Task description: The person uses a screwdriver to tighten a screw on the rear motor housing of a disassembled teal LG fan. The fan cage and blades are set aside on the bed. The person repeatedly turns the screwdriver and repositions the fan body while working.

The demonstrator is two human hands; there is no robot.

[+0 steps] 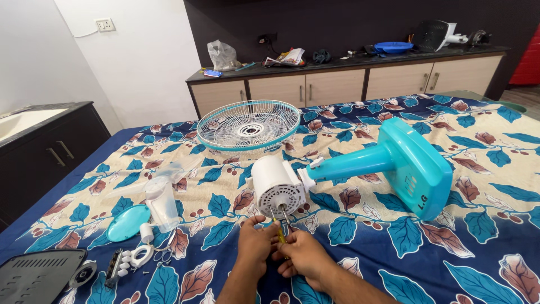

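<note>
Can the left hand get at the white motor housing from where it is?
Probably yes. The left hand sits just below the white motor housing, with only open bedsheet between. The right hand, holding a yellow-handled screwdriver, is beside it, not across its path.

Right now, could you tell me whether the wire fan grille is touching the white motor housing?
Apart. The head view shows the wire fan grille lying farther back on the bedsheet, with a clear strip of patterned fabric between it and the white motor housing.

My view from headcam: both forearms bare, no sleeves, left hand (256, 243) and right hand (304, 256) ungloved, no rings or watch.
</note>
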